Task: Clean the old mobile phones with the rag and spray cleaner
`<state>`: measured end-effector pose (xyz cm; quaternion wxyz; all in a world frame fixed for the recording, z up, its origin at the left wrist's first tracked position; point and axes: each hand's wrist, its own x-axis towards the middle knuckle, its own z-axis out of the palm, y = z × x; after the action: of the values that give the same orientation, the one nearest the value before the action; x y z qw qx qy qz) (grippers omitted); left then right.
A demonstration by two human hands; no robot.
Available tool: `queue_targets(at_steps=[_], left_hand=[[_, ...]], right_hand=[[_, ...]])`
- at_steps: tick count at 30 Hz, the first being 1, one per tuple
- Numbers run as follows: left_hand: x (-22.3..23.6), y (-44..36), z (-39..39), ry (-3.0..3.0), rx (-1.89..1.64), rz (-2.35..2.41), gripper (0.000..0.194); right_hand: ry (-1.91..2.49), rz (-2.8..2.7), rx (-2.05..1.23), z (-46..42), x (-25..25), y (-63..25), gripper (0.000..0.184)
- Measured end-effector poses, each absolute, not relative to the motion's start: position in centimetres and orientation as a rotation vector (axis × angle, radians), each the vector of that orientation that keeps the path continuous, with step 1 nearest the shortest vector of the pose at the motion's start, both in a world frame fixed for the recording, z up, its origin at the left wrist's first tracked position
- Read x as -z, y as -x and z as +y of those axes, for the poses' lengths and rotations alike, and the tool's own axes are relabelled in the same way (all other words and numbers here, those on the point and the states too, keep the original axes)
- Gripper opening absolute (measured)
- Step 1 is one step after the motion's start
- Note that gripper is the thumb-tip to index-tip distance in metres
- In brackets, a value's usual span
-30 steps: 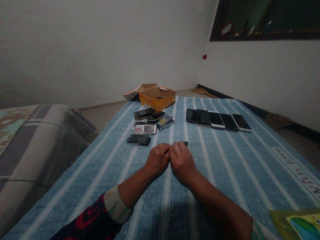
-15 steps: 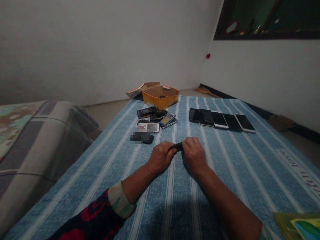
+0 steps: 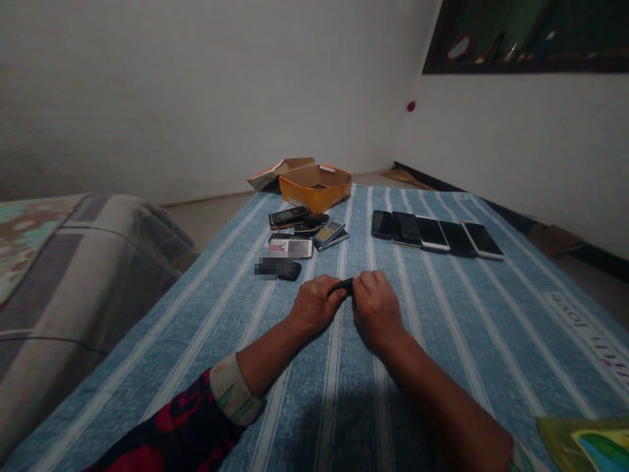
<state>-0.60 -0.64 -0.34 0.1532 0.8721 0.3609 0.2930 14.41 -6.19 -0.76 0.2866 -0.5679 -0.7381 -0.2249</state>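
My left hand [image 3: 316, 305] and my right hand [image 3: 377, 308] are both closed around the ends of a small black mobile phone [image 3: 346, 286]. Only a short dark strip of it shows between my fingers; its screen and keys are hidden. Beyond my left hand lies a loose group of older phones: a dark one [image 3: 289, 270], a white keypad phone [image 3: 291, 247], a blue-and-grey one [image 3: 329, 232] and a black one [image 3: 289, 216]. Past my right hand a row of smartphones rests on the cloth, with a white-edged one [image 3: 482, 240] at its right end.
An orange cardboard box [image 3: 317, 195] with its flap open stands at the far end of the blue striped cloth [image 3: 437, 367]. A draped grey-striped piece of furniture [image 3: 98, 262] is at the left. A green-yellow packet [image 3: 587, 442] lies at the near right corner.
Both hands keep their hold on the black mobile phone. My right hand has shifted slightly left, closer to my left hand. The phones on the cloth lie as before.
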Motion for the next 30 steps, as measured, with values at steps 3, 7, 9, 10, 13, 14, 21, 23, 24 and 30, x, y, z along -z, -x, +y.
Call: queue_targets(at_steps=[3,7,9,10,13,14,21,23,24,30], left_hand=[[0.1,0.5,-0.8,-2.511,-0.834,1.041,0.015],[0.3,0.4,-0.9,-2.525,-0.85,1.047,0.015],[0.5,0.4,-0.9,-2.517,-0.864,1.046,0.016],[0.6,0.4,-0.9,-2.504,-0.875,1.045,0.017],[0.6,0.4,-0.9,-2.479,-0.89,1.051,0.016],[0.6,0.4,-0.9,-2.486,-0.878,1.05,0.015],[0.3,0.3,-1.2,-2.553,-0.862,1.049,0.014],[0.5,0.3,-1.2,-2.554,-0.873,1.04,0.014],[0.6,0.3,-1.2,-2.548,-0.879,1.033,0.014],[0.8,0.4,-1.1,-2.532,-0.89,1.03,0.015]], right_hand=[[1.597,-1.936,0.575,-6.0,0.6,-16.1,0.022],[1.555,-1.935,0.544,-6.3,0.6,-15.2,0.022],[1.466,-1.993,0.54,-6.5,0.6,-13.8,0.023],[1.43,-2.027,0.542,-6.6,0.7,-13.2,0.023],[1.426,-2.058,0.567,-6.6,0.7,-12.8,0.024],[1.458,-2.041,0.578,-6.5,0.7,-13.2,0.024],[1.592,-1.946,0.578,-6.0,0.5,-15.6,0.022],[1.548,-1.973,0.57,-6.3,0.6,-14.7,0.023],[1.513,-1.997,0.561,-6.5,0.7,-14.0,0.023],[1.502,-2.015,0.577,-6.4,0.5,-13.4,0.024]])
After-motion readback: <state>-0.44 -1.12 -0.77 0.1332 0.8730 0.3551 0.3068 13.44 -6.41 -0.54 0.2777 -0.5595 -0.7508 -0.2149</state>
